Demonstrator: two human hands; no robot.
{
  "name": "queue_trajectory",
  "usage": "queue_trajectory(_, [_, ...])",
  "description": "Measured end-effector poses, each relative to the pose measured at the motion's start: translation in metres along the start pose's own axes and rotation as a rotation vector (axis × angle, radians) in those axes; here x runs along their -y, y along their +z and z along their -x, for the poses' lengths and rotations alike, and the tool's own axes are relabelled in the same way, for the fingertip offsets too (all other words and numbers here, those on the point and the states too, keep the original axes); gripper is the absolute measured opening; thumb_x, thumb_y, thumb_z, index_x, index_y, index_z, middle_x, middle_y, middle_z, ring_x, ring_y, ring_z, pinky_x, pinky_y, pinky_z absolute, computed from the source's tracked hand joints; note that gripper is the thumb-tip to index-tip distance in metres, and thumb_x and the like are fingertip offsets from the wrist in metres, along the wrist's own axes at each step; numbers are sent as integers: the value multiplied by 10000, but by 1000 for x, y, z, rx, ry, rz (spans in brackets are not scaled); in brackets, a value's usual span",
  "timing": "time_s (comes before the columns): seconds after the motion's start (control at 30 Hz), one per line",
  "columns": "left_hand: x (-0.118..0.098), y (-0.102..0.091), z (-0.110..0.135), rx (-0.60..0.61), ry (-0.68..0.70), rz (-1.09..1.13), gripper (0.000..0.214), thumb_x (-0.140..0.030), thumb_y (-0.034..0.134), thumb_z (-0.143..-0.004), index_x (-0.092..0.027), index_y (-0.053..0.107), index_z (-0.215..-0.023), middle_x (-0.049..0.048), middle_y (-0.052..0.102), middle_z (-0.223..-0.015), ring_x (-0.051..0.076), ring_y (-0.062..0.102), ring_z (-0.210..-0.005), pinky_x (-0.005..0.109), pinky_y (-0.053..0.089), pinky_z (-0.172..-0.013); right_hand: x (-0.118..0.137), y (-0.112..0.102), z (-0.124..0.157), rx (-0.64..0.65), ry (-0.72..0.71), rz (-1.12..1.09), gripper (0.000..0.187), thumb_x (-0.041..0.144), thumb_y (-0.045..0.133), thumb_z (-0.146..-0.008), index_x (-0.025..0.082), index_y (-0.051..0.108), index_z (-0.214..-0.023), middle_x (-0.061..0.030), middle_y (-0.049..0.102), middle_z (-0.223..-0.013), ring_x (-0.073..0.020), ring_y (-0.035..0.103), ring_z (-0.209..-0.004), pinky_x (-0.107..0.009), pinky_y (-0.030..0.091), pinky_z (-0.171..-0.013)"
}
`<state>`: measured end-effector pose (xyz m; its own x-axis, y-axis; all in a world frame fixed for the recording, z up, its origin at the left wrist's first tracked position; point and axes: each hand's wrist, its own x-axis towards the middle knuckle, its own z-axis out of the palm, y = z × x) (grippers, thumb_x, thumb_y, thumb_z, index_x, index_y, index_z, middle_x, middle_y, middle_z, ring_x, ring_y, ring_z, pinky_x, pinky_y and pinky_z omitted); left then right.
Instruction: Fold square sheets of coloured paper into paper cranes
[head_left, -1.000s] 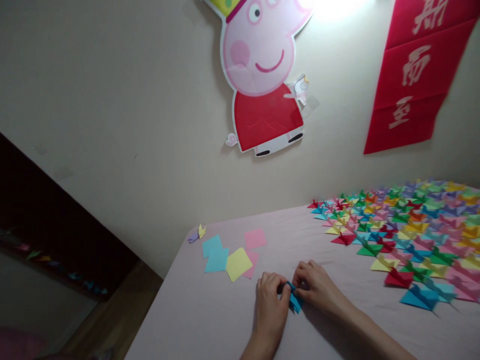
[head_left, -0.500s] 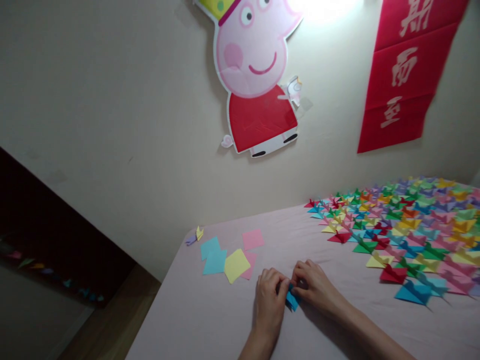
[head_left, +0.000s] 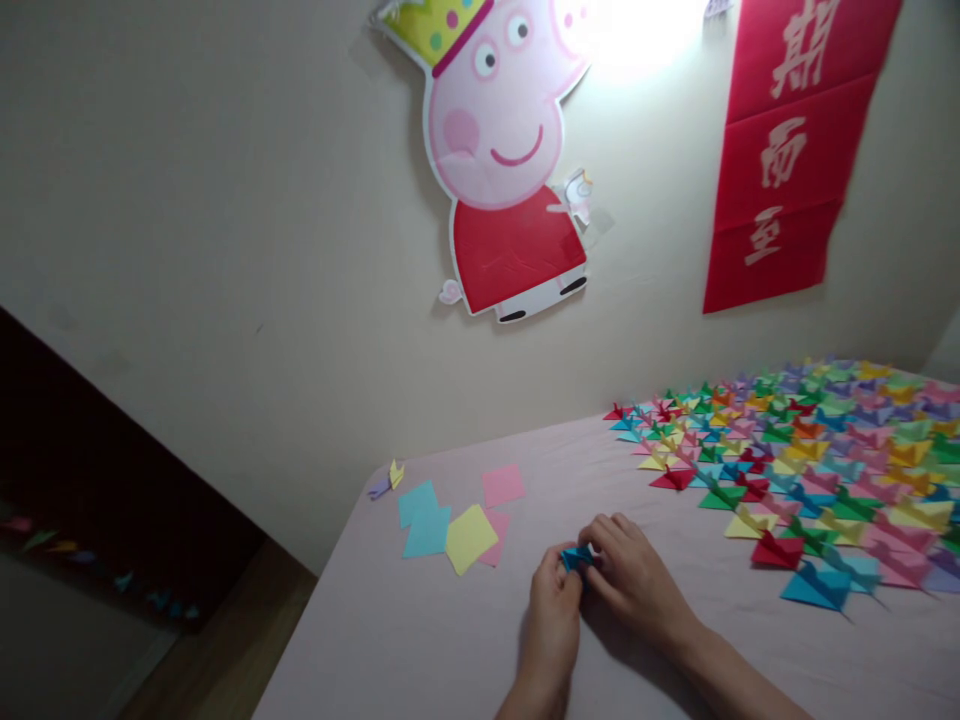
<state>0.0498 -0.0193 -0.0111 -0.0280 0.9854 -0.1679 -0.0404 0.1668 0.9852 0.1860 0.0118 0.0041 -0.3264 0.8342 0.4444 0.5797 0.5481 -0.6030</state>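
Head view: left hand (head_left: pixel 555 605), right hand (head_left: pixel 634 570) both pinching blue folded paper (head_left: pixel 576 556) between them.

Head view, forward and down; table (head_left: pixel 420 640) near

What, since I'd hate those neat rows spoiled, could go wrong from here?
The right hand and its forearm lie close to the nearest folded paper shapes; a wide elbow move might scatter them. The blue paper, pinched small between it and the left hand, could crease crooked in this dim light.
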Motion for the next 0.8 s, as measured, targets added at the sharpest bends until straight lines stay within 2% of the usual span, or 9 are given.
queue_trajectory(0.07, [5,-3,0,-8,51,-111,274,-395,623,-826,-205,619,-1024,50,672,-986,212,620,-935,301,473,-832,1,1,-1,10,-45,34,163,126,545,-819,224,599,-937,-68,650,-915,-257,530,-881,-394,411,-788])
queue_trajectory(0.17, [11,-6,-2,-8,65,-161,217,-356,602,-838,-209,616,-996,23,656,-911,189,602,-870,267,460,-764,0,3,-1,54,-77,38,158,132,515,-859,228,618,-931,-64,666,-891,-248,552,-861,-375,415,-776])
queue_trajectory(0.4, [5,-4,-9,146,-5,90,294,-407,648,-740,-170,576,-898,-10,578,-724,151,553,-690,245,426,-661,-2,-1,0,89,-32,-185,129,191,480,-870,223,598,-829,-43,624,-813,-211,583,-803,-327,448,-733])
queue_trajectory(0.53, [-4,-5,-9,178,-33,136,363,-446,674,-709,-167,557,-911,-2,578,-743,141,533,-666,235,404,-625,-2,-2,0,103,53,-316,169,315,488,-906,215,602,-831,-34,631,-811,-201,600,-776,-320,461,-717])
queue_trajectory(0.63, [-8,-8,-7,190,-37,145,399,-422,751,-648,-153,572,-881,-9,562,-733,121,505,-664,216,373,-623,-4,-1,-1,96,131,-397,171,304,477,-886,212,599,-808,-23,635,-776,-191,605,-739,-308,467,-689])
queue_trajectory(0.8, [-4,-10,-8,169,-42,129,538,-615,712,-701,-131,589,-900,-6,561,-706,116,493,-625,224,369,-602,-6,1,0,90,215,-498,155,326,523,-825,205,617,-803,-9,631,-744,-183,600,-710,-291,478,-659])
